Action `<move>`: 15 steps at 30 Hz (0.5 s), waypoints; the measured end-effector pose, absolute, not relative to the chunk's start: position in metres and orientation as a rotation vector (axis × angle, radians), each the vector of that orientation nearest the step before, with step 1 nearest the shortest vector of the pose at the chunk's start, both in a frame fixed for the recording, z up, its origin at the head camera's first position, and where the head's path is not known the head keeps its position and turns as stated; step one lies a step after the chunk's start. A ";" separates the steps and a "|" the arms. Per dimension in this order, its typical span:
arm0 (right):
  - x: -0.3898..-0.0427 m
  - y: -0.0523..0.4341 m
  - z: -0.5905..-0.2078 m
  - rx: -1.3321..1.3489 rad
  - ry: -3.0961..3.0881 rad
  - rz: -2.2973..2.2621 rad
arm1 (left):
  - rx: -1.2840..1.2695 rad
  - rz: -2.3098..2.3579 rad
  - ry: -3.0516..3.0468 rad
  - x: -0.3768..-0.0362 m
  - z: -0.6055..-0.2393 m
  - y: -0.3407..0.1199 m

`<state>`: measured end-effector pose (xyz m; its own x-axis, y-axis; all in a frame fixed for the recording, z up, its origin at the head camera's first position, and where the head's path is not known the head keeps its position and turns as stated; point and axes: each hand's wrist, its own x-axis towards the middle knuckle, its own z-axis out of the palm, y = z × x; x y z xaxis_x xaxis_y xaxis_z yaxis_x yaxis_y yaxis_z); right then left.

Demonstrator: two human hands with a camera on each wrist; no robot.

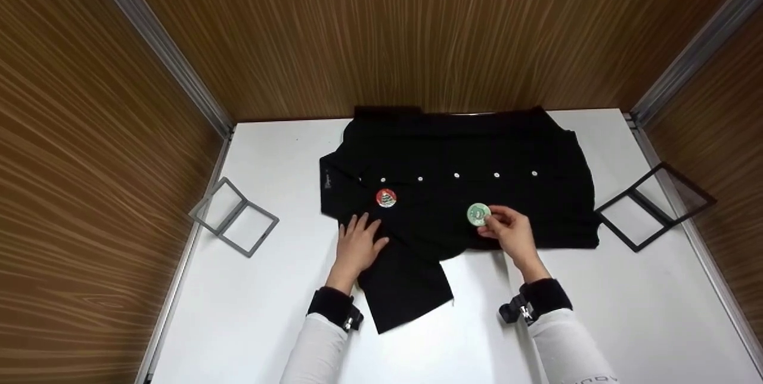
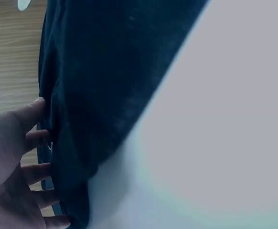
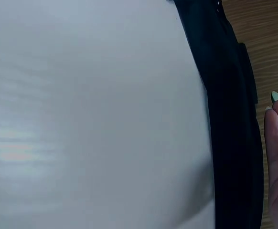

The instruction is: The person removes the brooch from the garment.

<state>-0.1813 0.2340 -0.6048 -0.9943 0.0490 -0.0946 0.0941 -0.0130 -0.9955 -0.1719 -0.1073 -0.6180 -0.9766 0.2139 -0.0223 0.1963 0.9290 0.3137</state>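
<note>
half worried about dropping the green badge (image 1: 477,214), pinched by its edge in the right hand (image 1: 514,235), near-right over the black shirt (image 1: 438,154), or rucking it by dragging the spread-fingered left hand (image 1: 356,248).

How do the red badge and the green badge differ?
The red badge shows a tree on red; the green badge is pale green. The red badge lies on the shirt; the right grip pinches the green badge. The red badge is nearer the collar than the green badge. Both are round.
</note>
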 end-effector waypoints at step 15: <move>-0.173 0.325 -0.580 0.509 2.106 -2.480 | 0.294 0.387 3.000 -0.173 -0.621 -0.119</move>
<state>-0.1729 0.3254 -0.5797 -0.9410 0.3102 -0.1353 0.0832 -0.1754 -0.9810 -0.1731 -0.1186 -0.6215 -0.9761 0.2034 -0.0761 0.1774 0.9491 0.2603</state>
